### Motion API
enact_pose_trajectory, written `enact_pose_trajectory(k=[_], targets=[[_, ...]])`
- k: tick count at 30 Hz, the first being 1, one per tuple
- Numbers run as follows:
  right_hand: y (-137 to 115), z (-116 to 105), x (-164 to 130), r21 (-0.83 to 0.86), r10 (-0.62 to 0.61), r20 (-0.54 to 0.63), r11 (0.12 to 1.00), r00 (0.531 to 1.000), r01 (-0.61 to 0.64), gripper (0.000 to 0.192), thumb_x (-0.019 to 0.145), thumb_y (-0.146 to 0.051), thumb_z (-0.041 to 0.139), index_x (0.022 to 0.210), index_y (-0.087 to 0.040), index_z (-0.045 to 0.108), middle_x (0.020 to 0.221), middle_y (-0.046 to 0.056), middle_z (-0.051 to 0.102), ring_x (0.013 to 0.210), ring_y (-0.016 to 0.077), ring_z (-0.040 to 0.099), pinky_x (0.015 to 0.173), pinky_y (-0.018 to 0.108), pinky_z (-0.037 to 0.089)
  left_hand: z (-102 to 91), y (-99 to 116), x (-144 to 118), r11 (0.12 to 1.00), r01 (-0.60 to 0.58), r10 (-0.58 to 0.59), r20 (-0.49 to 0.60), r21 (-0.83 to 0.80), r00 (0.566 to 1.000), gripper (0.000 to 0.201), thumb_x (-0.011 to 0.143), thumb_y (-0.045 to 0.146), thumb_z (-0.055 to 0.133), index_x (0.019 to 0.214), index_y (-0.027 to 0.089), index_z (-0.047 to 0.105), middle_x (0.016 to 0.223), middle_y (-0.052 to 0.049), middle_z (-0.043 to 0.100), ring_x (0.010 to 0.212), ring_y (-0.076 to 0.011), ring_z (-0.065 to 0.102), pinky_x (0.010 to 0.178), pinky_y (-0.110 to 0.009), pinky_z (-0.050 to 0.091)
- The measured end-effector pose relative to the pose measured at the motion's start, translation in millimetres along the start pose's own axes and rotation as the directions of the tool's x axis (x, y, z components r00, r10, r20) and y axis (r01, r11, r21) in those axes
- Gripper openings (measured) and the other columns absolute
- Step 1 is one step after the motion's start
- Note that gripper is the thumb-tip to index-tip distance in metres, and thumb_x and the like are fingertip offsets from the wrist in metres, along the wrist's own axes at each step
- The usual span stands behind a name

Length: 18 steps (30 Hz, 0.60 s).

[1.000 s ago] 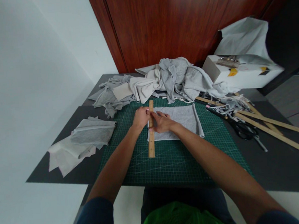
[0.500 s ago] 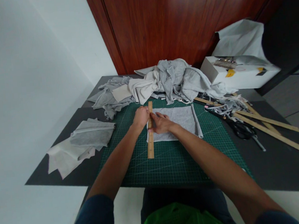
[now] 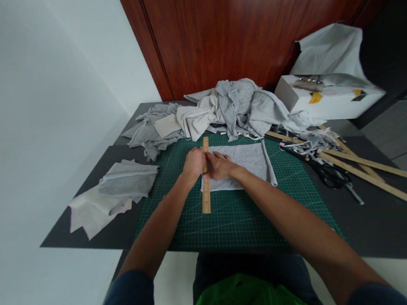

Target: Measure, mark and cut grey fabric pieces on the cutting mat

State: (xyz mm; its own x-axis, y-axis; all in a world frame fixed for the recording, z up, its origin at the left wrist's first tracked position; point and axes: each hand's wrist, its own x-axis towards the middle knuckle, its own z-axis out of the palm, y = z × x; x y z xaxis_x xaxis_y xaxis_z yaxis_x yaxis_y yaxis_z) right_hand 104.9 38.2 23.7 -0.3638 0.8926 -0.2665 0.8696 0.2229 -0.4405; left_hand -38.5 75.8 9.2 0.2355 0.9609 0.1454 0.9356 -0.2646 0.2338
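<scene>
A wooden ruler lies upright in the view, across the left end of a folded grey cloth on a green cutting mat. My left hand is closed at the ruler's left side, near its upper half; what its fingertips pinch is hidden. From the right, my right hand reaches over the cloth, its fingers and thumb gripping the ruler's middle. My two hands meet at the ruler.
Heaped grey and off-white cloths line the back. Folded cloth pieces lie left of the mat. On the right are scissors, wooden strips and fabric scraps, with a white box behind.
My left hand has shifted slightly down along the ruler and closer against it. My right hand stays on the ruler. The whole view has moved a little.
</scene>
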Motion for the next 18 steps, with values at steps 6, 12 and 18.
enact_pose_trajectory(k=[6,12,18], targets=[[-3,-2,-2,0.000,0.003,0.003,1.000,1.000,-0.003,0.101,0.084,-0.040,0.081,0.165,-0.018,0.026,0.167,0.018,0.046,0.166,0.0340,0.015,0.130,0.055,0.016,-13.8,3,-15,1.000,-0.017,0.016,0.064,0.005,0.998,0.032,0.103,0.015,0.049,0.106,0.012,0.081,0.109,-0.018,0.079,0.105,-0.0256,0.076,0.094,-0.030,0.055],[-7,-4,-2,-0.035,0.021,0.008,0.999,1.000,-0.021,0.101,0.084,-0.036,0.082,0.165,-0.019,0.025,0.168,0.016,0.045,0.165,0.0340,0.018,0.130,0.055,0.019,-16.3,7,-16,1.000,-0.006,0.006,0.070,0.010,0.998,0.033,0.103,0.015,0.049,0.107,0.012,0.082,0.110,-0.019,0.079,0.104,-0.0255,0.076,0.092,-0.029,0.055],[-16,-11,-2,-0.095,0.062,0.030,0.994,0.998,-0.059,0.093,0.086,-0.034,0.082,0.162,-0.020,0.030,0.163,0.017,0.052,0.163,0.0360,0.024,0.127,0.062,0.023,-19.8,3,-19,1.000,-0.010,0.009,0.086,0.007,0.996,0.032,0.102,0.013,0.049,0.108,0.014,0.081,0.111,-0.018,0.079,0.106,-0.0247,0.076,0.094,-0.029,0.054]])
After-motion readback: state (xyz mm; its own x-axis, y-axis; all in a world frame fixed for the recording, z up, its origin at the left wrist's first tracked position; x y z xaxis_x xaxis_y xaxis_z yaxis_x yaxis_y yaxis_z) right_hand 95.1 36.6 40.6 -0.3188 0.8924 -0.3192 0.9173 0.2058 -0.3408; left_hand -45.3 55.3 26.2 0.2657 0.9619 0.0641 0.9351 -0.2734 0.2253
